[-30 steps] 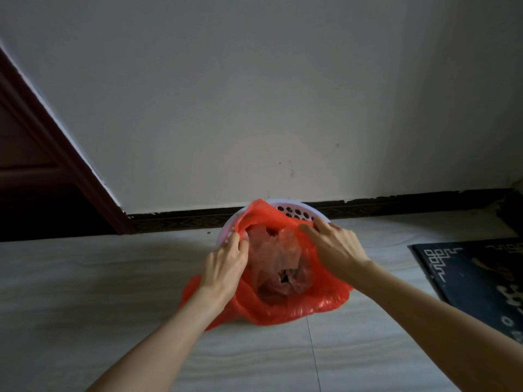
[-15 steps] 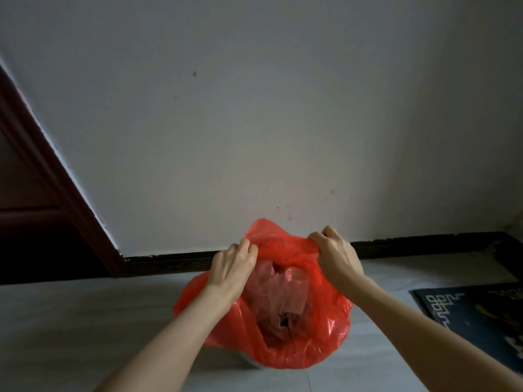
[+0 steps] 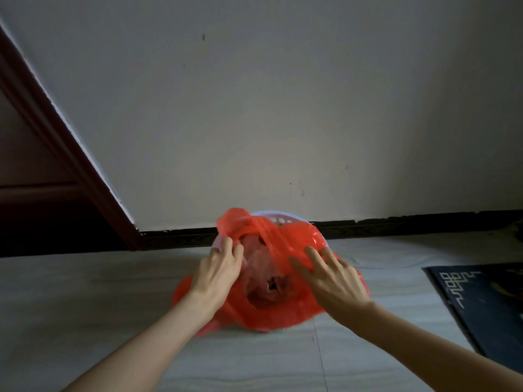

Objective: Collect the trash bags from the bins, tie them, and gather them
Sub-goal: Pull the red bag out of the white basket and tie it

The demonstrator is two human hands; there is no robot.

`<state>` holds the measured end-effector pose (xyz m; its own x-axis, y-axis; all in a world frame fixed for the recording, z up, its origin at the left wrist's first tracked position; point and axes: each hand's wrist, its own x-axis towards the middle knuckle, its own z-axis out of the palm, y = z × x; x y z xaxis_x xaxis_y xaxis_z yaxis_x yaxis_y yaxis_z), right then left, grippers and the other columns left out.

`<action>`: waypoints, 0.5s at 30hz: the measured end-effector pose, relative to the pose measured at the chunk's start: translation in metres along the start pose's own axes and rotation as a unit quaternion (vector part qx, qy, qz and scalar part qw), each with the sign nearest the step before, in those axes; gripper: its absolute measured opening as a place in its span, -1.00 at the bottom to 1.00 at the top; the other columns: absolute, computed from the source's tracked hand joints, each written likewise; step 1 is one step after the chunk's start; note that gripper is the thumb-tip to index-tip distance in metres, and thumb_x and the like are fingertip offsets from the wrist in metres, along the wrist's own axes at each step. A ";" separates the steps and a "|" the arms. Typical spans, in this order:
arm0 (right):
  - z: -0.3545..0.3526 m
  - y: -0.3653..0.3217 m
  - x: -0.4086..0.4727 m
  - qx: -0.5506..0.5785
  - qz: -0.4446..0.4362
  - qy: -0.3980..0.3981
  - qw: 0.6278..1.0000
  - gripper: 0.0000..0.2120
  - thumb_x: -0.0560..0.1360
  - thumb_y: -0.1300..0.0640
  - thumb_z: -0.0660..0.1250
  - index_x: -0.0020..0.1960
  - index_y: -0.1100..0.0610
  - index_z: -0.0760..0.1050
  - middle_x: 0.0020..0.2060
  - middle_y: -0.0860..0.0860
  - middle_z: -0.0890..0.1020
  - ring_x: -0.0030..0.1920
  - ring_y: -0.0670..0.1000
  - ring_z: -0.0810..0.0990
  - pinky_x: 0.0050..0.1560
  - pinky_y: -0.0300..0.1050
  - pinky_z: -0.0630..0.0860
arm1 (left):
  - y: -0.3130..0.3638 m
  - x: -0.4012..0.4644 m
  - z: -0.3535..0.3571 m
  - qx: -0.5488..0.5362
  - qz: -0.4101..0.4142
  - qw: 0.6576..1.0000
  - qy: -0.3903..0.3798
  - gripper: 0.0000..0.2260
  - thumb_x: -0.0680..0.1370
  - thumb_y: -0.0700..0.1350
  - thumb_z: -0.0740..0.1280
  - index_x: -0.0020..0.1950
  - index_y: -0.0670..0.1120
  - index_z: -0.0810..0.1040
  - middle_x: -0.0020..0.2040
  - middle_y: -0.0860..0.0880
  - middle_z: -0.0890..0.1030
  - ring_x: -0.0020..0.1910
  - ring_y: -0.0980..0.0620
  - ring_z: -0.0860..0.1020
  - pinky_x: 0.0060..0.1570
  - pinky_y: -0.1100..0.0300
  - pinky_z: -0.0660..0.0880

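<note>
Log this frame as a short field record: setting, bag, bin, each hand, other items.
setting: tiled floor by a pale wall
bag: red trash bag, mouth open, untied, draped over bin
bin: white perforated bin, only its far rim visible
left hand: at bag's left edge, grip unclear
right hand: fingers spread on bag's right side
other: dark patterned mat at right
</note>
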<state>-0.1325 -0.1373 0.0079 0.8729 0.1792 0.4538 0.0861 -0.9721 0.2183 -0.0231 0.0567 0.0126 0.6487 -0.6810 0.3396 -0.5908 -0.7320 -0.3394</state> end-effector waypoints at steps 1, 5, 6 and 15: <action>0.003 -0.002 -0.003 0.008 0.009 -0.006 1.000 -0.55 0.33 0.22 0.10 0.20 0.05 0.42 -0.18 0.10 0.60 -0.32 0.13 0.57 -0.54 -0.11 0.48 | -0.003 -0.005 0.002 0.008 -0.011 1.000 -0.021 -0.82 0.28 -0.29 0.20 -0.31 -0.13 0.59 -0.38 -0.10 0.51 -0.67 -0.02 0.45 -0.74 0.31 0.27; 0.008 -0.003 0.011 -0.015 0.011 -0.018 1.000 -0.55 0.24 0.24 0.16 0.09 0.13 0.57 -0.35 0.08 0.54 -0.41 0.10 0.52 -0.50 -0.15 0.43 | -0.010 -0.002 -0.004 0.023 -0.037 0.999 -0.022 -0.91 0.22 -0.33 0.33 -0.42 -0.15 0.53 -0.47 -0.11 0.48 -0.64 -0.06 0.47 -0.71 0.32 0.28; 0.005 -0.002 0.020 -0.025 0.011 -0.020 0.999 -0.64 0.24 0.24 0.17 -0.05 0.13 0.62 -0.38 0.06 0.52 -0.43 0.08 0.51 -0.52 -0.16 0.39 | -0.012 0.003 -0.011 0.023 -0.030 0.999 -0.028 -0.84 0.23 -0.33 0.19 -0.46 -0.16 0.53 -0.49 -0.11 0.47 -0.60 -0.07 0.48 -0.70 0.31 0.30; -0.048 0.023 0.110 -0.037 -0.006 0.042 0.998 -0.86 0.29 0.20 0.16 -0.39 0.09 0.46 -0.27 0.02 0.36 -0.51 0.02 0.44 -0.59 -0.26 0.09 | -0.030 0.028 -0.044 0.024 0.022 0.999 -0.004 -0.78 0.26 -0.19 0.11 -0.43 -0.07 0.54 -0.45 -0.02 0.49 -0.47 -0.03 0.52 -0.46 0.19 0.42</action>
<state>-0.0578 -0.1330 0.1038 0.8287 0.2051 0.5207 0.0576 -0.9567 0.2852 -0.0088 0.0584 0.0711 0.6258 -0.7127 0.3169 -0.5953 -0.6989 -0.3964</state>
